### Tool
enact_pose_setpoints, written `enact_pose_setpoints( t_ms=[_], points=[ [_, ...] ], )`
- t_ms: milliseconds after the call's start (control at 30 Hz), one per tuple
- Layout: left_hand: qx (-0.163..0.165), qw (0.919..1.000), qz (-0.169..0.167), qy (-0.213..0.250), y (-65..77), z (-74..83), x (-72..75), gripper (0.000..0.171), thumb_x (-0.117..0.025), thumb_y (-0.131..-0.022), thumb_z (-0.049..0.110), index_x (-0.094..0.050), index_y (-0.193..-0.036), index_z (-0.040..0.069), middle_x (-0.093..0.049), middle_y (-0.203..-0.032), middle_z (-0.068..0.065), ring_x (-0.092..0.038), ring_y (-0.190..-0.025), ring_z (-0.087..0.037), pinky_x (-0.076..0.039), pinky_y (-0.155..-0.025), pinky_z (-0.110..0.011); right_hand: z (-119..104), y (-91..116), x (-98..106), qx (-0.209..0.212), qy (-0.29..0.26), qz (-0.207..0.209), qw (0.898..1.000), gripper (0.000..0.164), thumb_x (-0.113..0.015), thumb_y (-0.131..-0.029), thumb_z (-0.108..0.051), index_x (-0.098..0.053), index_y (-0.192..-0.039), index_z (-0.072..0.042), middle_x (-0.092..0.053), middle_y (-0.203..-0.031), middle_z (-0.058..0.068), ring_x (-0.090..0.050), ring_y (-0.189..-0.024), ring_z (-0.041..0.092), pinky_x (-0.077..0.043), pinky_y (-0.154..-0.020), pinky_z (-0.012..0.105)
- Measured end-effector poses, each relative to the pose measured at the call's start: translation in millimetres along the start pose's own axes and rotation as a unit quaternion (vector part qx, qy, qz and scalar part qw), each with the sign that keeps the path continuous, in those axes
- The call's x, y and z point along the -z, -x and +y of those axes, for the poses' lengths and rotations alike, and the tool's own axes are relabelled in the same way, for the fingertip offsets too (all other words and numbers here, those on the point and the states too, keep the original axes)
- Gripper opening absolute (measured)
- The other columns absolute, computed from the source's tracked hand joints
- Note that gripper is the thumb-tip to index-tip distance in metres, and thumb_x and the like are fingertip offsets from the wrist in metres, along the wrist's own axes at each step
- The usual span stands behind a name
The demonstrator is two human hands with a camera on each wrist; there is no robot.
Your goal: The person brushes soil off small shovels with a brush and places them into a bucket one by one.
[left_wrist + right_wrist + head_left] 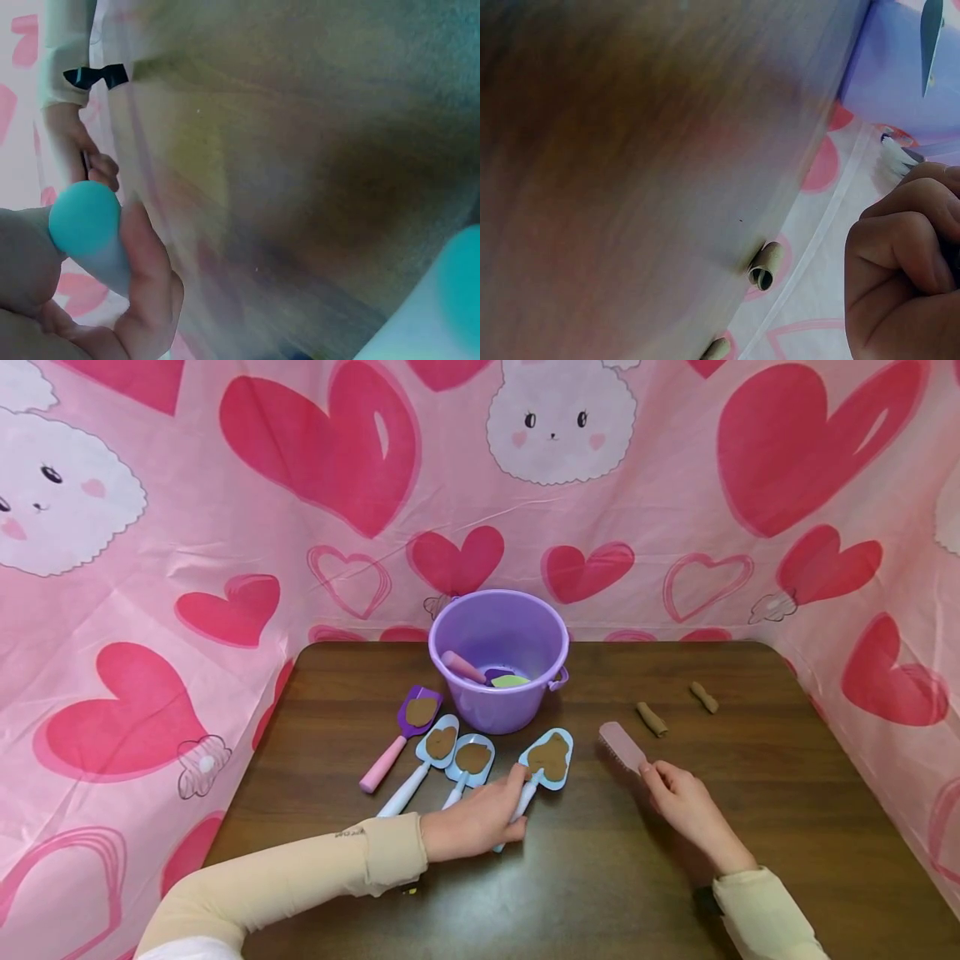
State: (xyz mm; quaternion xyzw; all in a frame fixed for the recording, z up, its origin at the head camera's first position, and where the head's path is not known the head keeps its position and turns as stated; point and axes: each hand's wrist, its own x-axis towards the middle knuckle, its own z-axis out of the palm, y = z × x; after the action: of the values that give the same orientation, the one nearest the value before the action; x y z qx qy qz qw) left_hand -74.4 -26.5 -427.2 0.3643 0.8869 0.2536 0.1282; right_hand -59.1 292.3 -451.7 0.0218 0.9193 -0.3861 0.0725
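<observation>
My left hand grips the pale handle of a light blue toy shovel; a flat brown clay-like piece lies on its blade. In the left wrist view, the handle's teal end sticks out between thumb and fingers. My right hand pinches a pink brush with a bristled underside, held to the right of that shovel. Two more light blue shovels and a purple one with a pink handle lie to the left, each bearing a brown piece.
A purple bucket stands at the back middle, holding a pink-handled tool and a green item. Two brown rolled pieces lie at the right rear. Pink heart-patterned cloth hangs around the wooden table.
</observation>
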Motion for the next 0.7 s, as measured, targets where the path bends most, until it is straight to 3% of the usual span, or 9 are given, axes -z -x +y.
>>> enact_pose_setpoints(
  t_ms=[100,300,533,700],
  points=[
    [0.012,0.9998,0.012,-0.013,-2.2,0.2,1.4,0.048,-0.063,-0.084,0.019,-0.038,-0.121,0.004,-0.052,-0.083,0.002,-0.053,-0.070,-0.009,-0.044,-0.059,-0.017,-1,0,0,0.002,0.000,0.001,1.000,0.048,-0.038,-0.098,-0.046,-0.054,-0.083,-0.004,-0.047,-0.059,0.001,-0.044,-0.050,0.015,-0.036,-0.047,0.028],
    [0.009,0.9967,0.038,-0.071,-6.3,-0.8,3.2,0.018,-0.061,-0.088,0.020,-0.054,-0.098,0.007,-0.046,-0.080,0.001,-0.048,-0.065,-0.011,-0.043,-0.055,-0.021,-3,0,1,0.005,-0.002,0.002,1.000,0.048,-0.038,-0.098,-0.046,-0.053,-0.082,-0.004,-0.047,-0.059,0.001,-0.043,-0.050,0.014,-0.036,-0.046,0.028],
    [0.003,0.9899,0.075,-0.120,-10.5,-1.4,7.0,0.017,-0.053,-0.094,0.021,-0.057,-0.103,0.006,-0.046,-0.080,-0.002,-0.049,-0.063,-0.014,-0.044,-0.052,-0.026,-7,-2,3,0.017,0.004,0.008,1.000,0.046,-0.038,-0.098,-0.046,-0.052,-0.080,-0.007,-0.047,-0.059,0.001,-0.044,-0.050,0.014,-0.037,-0.047,0.028],
    [-0.008,0.9872,0.093,-0.129,-17.4,-4.9,11.9,0.013,-0.054,-0.093,0.020,-0.057,-0.093,0.007,-0.046,-0.076,-0.002,-0.049,-0.061,-0.015,-0.042,-0.052,-0.027,-12,-4,2,0.029,0.011,0.012,0.999,0.046,-0.039,-0.098,-0.046,-0.055,-0.081,-0.006,-0.048,-0.060,0.001,-0.044,-0.051,0.014,-0.037,-0.047,0.028]
  ],
)
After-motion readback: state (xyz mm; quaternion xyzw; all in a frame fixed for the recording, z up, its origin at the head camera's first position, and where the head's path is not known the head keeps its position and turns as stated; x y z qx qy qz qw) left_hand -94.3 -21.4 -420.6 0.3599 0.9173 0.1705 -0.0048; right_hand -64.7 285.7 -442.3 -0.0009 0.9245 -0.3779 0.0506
